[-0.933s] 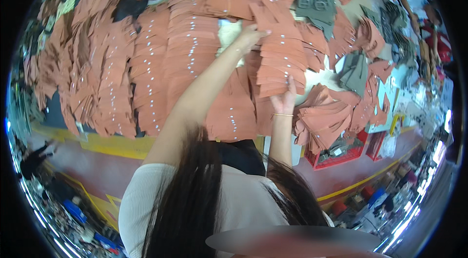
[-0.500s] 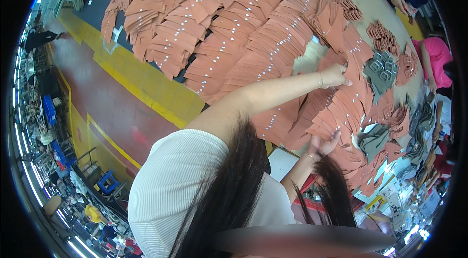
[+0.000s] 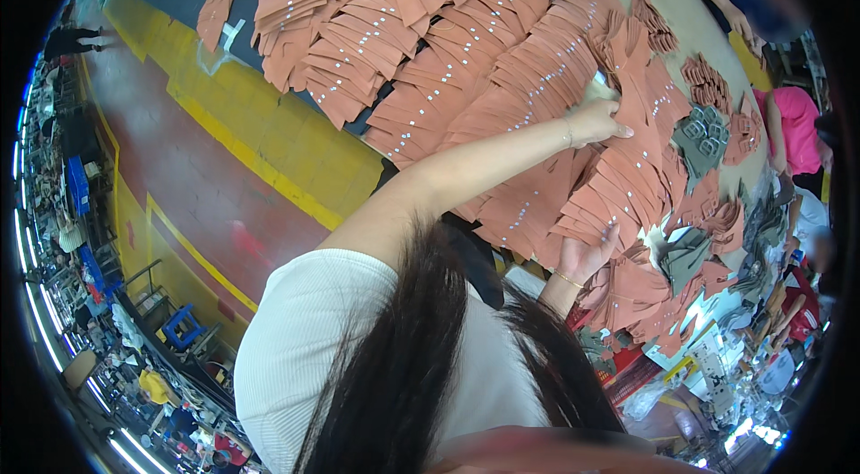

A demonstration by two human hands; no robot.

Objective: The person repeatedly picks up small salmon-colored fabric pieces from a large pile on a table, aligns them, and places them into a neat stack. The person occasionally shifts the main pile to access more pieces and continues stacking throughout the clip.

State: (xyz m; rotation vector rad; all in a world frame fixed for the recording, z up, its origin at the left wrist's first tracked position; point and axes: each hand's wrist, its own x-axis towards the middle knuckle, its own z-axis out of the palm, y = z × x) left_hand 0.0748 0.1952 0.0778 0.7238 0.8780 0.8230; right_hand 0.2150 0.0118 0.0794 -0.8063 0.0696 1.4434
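Rows of overlapping rust-orange cut fabric pieces (image 3: 528,71), many bearing small white stickers, cover the table. My left hand (image 3: 595,123) reaches across and grips the upper end of a fanned bundle of cut fabric pieces (image 3: 618,187), its thumb showing on top and its other fingers partly hidden. At the bundle's near lower end, my right hand (image 3: 587,254) is closed round the edge, palm turned up and fingertips against the fabric.
Dark green cut pieces (image 3: 700,138) and another green bundle (image 3: 683,254) lie right of the bundle. Co-workers sit along the table's far right side, one in a pink top (image 3: 797,120). A yellow-marked walkway (image 3: 269,165) runs at left.
The view has shifted a little. My left hand has moved slightly left along the bundle's top. My right hand keeps hold of the lower edge, now more fully in sight.
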